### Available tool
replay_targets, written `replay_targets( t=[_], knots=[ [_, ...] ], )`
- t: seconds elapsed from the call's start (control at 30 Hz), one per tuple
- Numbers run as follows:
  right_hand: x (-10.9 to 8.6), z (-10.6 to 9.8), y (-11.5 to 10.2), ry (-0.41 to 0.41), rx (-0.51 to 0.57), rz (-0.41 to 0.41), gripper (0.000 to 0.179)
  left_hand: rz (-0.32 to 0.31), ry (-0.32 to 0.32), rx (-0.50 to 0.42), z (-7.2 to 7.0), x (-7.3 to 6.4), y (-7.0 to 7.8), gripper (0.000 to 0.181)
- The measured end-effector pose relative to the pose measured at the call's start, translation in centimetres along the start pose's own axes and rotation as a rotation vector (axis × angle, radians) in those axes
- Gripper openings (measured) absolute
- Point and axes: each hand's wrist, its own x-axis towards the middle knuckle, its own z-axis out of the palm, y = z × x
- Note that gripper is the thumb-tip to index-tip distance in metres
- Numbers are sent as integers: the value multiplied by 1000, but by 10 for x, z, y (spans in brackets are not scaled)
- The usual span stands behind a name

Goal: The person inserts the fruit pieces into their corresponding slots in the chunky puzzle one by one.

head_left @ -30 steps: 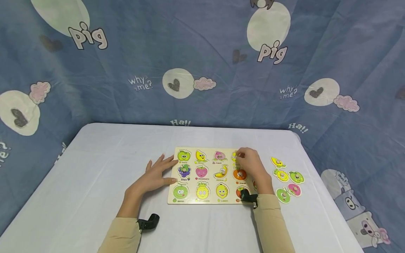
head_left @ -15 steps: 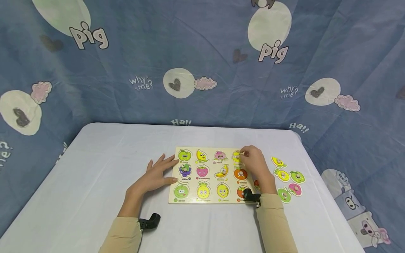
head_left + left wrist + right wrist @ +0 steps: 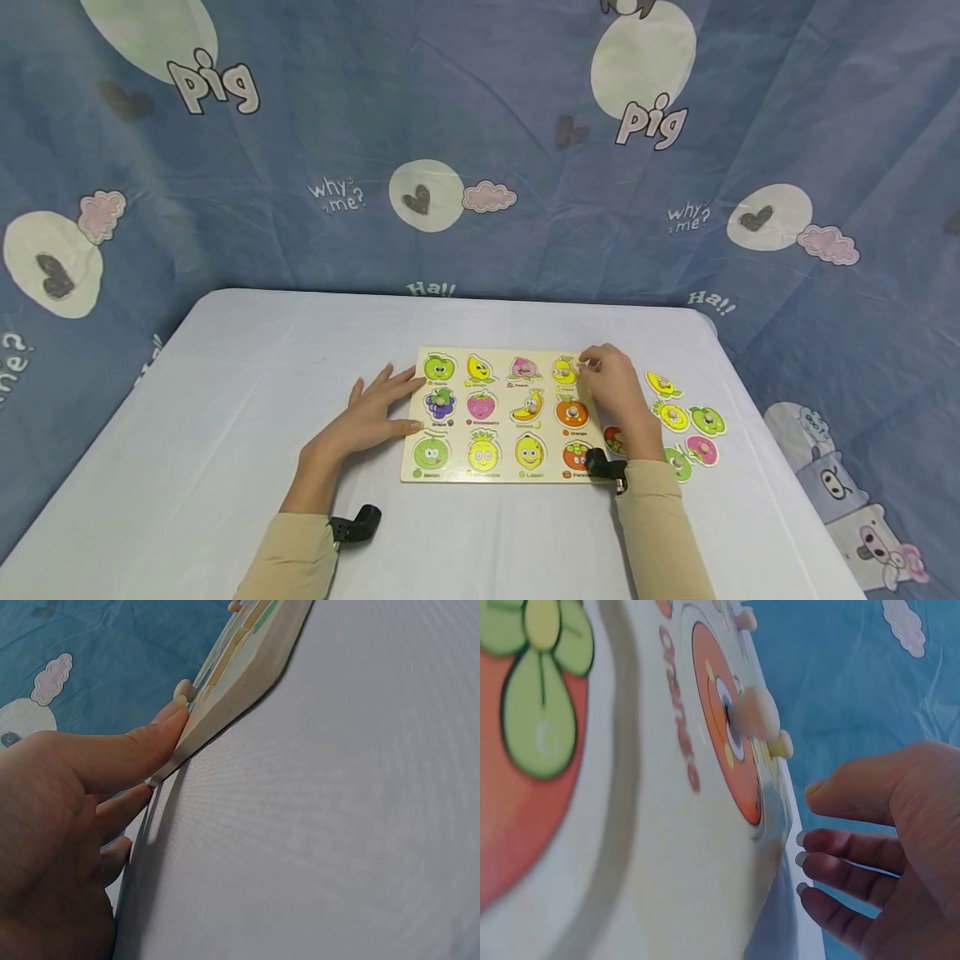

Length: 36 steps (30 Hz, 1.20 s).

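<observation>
A wooden fruit peg puzzle board (image 3: 542, 473) lies on the table with fruit pictures in rows. Knobbed pieces sit in it, among them the orange (image 3: 572, 412), banana (image 3: 527, 407), peach (image 3: 523, 369), grape (image 3: 439, 404) and pear (image 3: 564, 372). Spread straight across the board's left edge, my left hand (image 3: 372, 411) touches it with thumb and fingertips; the left wrist view has the thumb (image 3: 131, 757) against the side. My right hand (image 3: 613, 385) is just right of the pear, holding nothing. In the right wrist view its thumb (image 3: 862, 784) stands apart from the fingers, beyond the orange's knob (image 3: 757, 714).
Loose fruit pieces lie right of the board: a yellow mango (image 3: 663, 385), a pineapple (image 3: 671, 417), a green apple (image 3: 707, 420), a pink strawberry (image 3: 702, 451) and a green melon (image 3: 678, 465). A red piece (image 3: 615, 440) is partly hidden by my right wrist. Patterned blue cloth hangs behind.
My right hand has let go of the pear's knob and drawn off to the right, uncovering the pear in the board. The left hand stays at the board's left edge.
</observation>
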Motion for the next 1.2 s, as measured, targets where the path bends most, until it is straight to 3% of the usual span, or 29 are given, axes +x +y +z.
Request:
replay_targets(
  t=[0.47, 1.2],
  knots=[
    [-3, -8, 12, -2, -6, 48, 27, -3, -14, -5, 1, 2, 1, 79],
    [-6, -30, 36, 75, -29, 142, 27, 21, -20, -9, -2, 1, -5, 78]
  ],
)
